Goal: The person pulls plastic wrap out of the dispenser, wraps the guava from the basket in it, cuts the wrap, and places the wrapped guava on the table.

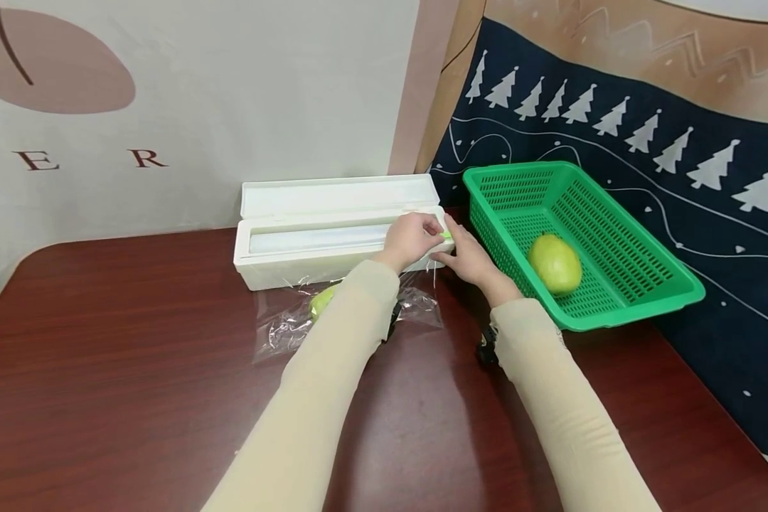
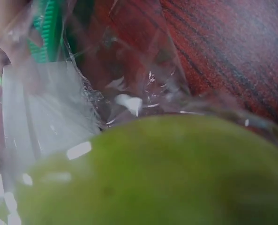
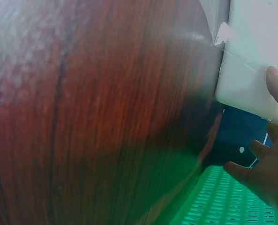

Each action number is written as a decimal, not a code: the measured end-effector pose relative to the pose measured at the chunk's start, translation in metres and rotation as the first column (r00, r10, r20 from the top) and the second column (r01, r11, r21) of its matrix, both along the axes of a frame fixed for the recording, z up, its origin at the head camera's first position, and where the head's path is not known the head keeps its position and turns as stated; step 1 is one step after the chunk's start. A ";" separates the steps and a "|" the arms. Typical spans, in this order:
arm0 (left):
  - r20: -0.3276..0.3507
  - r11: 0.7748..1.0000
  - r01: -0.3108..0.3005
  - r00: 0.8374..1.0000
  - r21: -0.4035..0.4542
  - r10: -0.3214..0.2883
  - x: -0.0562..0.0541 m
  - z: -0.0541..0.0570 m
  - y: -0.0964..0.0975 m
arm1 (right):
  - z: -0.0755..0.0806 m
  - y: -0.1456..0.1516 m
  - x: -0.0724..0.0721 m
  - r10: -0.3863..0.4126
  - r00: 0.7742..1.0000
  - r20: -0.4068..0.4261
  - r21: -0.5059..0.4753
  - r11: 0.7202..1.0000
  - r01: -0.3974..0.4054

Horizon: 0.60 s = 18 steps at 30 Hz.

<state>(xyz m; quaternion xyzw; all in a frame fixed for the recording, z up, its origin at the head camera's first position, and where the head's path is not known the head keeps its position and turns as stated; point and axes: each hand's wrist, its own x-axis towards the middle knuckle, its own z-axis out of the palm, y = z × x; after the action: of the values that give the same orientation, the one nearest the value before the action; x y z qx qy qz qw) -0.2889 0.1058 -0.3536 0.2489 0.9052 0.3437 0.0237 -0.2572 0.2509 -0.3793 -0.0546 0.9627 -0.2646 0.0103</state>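
A white cling film dispenser (image 1: pixel 294 270) with its lid raised stands against the wall in the head view. At its right end my left hand (image 1: pixel 409 240) has its fingertips curled on a small green slider (image 1: pixel 446 235). My right hand (image 1: pixel 470 259) rests at the same end, its thumb on the front face and its fingers spread rather straight. Clear film (image 1: pixel 278 334) hangs from the dispenser over a green fruit (image 1: pixel 322 301), partly hidden by my left forearm. That fruit (image 2: pixel 167 173) fills the lower left wrist view under the film.
A green plastic basket (image 1: pixel 640 316) stands to the right of the dispenser, close to my right hand. Another yellow-green fruit (image 1: pixel 555 264) lies in it. The brown wooden table (image 1: pixel 134 398) meets the wall behind and a dark tree-patterned cloth (image 1: pixel 710 235) on the right.
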 end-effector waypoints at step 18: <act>-0.108 0.991 -0.076 0.992 -0.111 0.064 0.004 0.002 -0.006 | 0.005 0.000 0.002 -0.006 1.000 0.029 0.150 0.989 0.002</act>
<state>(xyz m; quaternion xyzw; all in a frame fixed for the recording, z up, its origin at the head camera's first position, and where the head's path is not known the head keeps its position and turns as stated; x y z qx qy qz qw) -0.2853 0.1000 -0.3514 0.2329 0.9317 0.2780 -0.0214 -0.2549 0.2511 -0.3744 -0.0479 0.9797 -0.1925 0.0279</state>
